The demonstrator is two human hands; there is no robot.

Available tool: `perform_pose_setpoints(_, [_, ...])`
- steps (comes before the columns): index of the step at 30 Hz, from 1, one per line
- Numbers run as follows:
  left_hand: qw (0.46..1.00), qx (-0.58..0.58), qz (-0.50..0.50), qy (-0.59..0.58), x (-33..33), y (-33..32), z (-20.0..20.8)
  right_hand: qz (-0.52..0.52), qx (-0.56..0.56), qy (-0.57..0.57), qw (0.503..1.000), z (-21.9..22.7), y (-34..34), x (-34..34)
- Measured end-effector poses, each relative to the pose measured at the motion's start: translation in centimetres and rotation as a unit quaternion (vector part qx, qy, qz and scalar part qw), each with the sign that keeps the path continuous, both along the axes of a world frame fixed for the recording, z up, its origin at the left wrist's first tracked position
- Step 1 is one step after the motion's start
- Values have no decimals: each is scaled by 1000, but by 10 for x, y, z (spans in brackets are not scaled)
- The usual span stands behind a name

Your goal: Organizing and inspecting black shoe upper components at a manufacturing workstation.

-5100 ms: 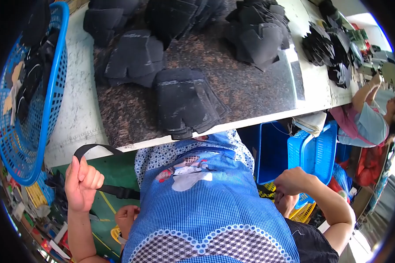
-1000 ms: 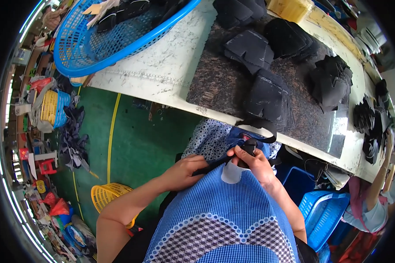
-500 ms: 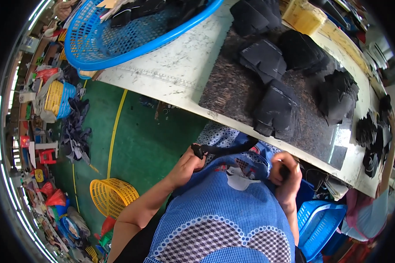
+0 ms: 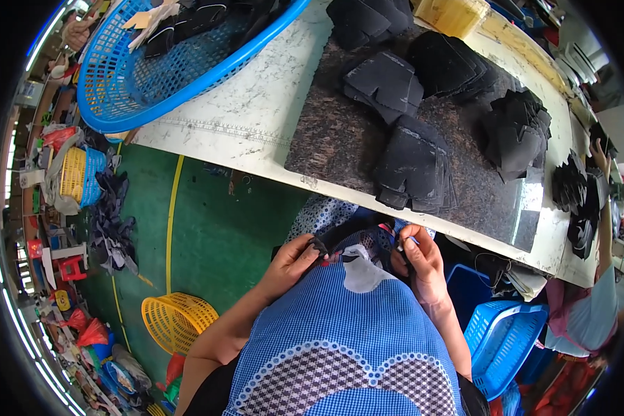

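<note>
A black strip of cloth [image 4: 345, 233] stretches across my lap, just in front of the table edge. My left hand [image 4: 295, 262] pinches its bunched left end between thumb and fingers. Its other end is in my right hand [image 4: 421, 261], whose thumb and fingertips are pressed together. Beneath the strip lies my blue checked apron [image 4: 333, 305] with a white patch [image 4: 364, 272]. Just beyond my hands, a stack of black cut pieces [image 4: 414, 165] rests near the edge of the dark stone slab [image 4: 319, 145].
More black stacks [image 4: 385, 84] lie on the slab, which sits on a white table [image 4: 208, 132]. A blue basket [image 4: 201, 93] with black pieces stands far left. A yellow basket [image 4: 177, 319] and a blue crate [image 4: 503, 347] flank me. At far right, a co-worker's arm [image 4: 605, 229] reaches over the table.
My right hand has turned and its fingertips have come up, moving a little left. The black strip now hangs closer to the apron. The whole view has shifted slightly.
</note>
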State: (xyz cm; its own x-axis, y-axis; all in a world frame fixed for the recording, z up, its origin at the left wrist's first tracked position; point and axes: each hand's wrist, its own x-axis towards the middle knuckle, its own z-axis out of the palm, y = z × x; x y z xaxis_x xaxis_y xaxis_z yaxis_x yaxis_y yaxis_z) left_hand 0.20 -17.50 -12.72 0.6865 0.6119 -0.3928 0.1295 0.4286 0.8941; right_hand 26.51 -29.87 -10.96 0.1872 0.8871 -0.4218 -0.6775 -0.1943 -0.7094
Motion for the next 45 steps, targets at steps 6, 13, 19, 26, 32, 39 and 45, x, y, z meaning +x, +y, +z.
perform_pose_setpoints(6, [985, 173, 18, -19, 15, 11, 12, 337, 15, -246, 909, 2, 20, -20])
perform_pose_setpoints(13, [995, 84, -8, 46, 30, 12, 19, 80, 15, -267, 960, -3, 11, -18])
perform_pose_setpoints(19, [985, 105, -65, 123, 48, 15, 26, 103, 52, -363, 925, 1, 8, -25])
perform_pose_setpoints(26, [994, 69, -8, 81, 50, 25, 8, -27, 3, -357, 934, -2, 16, -17])
perform_pose_setpoints(32, [998, -31, 48, -21, 54, 36, 40, 342, 127, -468, 805, -12, 30, -38])
perform_pose_setpoints(39, [977, 36, -189, 93, 56, 22, 17, 79, -38, -414, 906, -16, 2, -22])
perform_pose_setpoints(45, [977, 5, -178, 114, 63, 21, 18, 57, -4, -448, 892, -4, -3, -27])
